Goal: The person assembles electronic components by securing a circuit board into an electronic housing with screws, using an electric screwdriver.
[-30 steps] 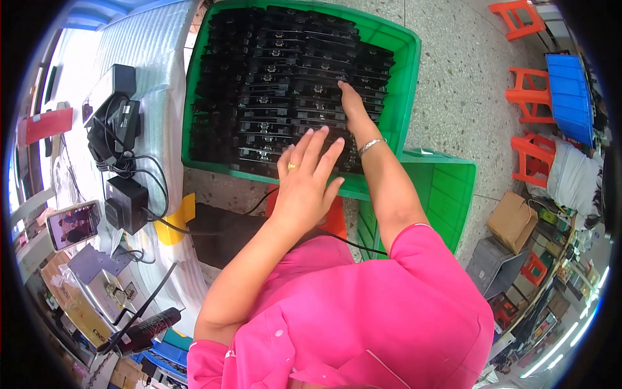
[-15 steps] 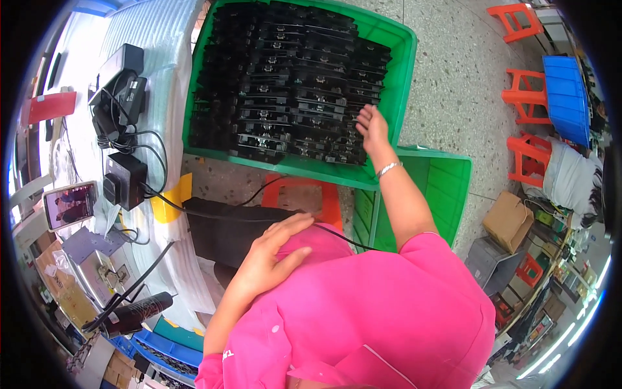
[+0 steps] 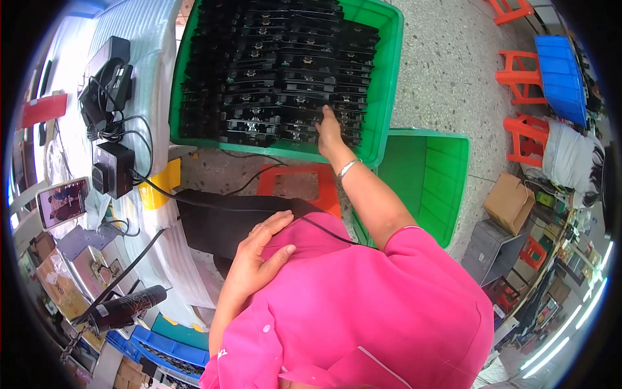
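Observation:
Rows of black plastic parts [image 3: 256, 78] with small metal fittings are packed tightly in a green crate [image 3: 381, 84]. My right hand [image 3: 329, 131] reaches over the crate's near side, its fingers down at the near end of these rows. Its fingertips are partly hidden, so I cannot make out whether they grip a part or only touch it. My left hand [image 3: 260, 256] rests against my pink shirt [image 3: 363, 292], fingers stretched out and holding nothing. A thin black cable [image 3: 227, 209] passes just beyond it.
A second green crate [image 3: 437, 188] stands to the right, beside a red stool [image 3: 298, 181]. On the foam-covered table at left lie black power adapters [image 3: 115, 170], a phone [image 3: 63, 202] and a black cylinder [image 3: 129, 308]. More red stools [image 3: 521, 74] stand at far right.
My right hand has moved left and lowered its fingers onto the near rows of black parts. My left hand stays on my shirt. The whole view has shifted slightly.

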The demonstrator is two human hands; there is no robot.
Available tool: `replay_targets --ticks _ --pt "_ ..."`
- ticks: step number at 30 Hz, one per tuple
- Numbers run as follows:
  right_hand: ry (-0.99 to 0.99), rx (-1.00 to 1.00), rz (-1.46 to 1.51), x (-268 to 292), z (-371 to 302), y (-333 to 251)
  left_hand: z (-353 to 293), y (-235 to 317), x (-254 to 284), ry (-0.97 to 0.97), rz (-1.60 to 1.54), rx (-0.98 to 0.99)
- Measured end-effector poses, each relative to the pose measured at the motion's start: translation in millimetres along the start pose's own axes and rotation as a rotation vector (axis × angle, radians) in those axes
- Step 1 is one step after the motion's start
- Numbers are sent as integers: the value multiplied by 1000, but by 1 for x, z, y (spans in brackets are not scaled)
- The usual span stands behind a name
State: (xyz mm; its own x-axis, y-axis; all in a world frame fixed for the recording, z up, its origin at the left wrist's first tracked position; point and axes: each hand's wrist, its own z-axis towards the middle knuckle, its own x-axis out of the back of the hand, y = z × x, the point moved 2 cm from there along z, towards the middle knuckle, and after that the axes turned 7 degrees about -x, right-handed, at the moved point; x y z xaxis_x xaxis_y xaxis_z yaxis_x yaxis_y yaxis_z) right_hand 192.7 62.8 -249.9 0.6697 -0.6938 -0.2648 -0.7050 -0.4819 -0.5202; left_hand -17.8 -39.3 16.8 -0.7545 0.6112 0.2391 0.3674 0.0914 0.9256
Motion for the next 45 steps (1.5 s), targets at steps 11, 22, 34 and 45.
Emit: replay_targets --ticks 11,22,34,45 --pt "109 284 -21 6 21 -33 5 1 13 -58 62 49" --pt "-126 160 -137 -5 42 -19 36 3 -6 -168 36 95" --pt "-91 296 -349 -39 114 -93 22 6 5 -46 -71 170" --pt "-15 438 -171 -43 171 -197 -10 9 10 93 -251 256"
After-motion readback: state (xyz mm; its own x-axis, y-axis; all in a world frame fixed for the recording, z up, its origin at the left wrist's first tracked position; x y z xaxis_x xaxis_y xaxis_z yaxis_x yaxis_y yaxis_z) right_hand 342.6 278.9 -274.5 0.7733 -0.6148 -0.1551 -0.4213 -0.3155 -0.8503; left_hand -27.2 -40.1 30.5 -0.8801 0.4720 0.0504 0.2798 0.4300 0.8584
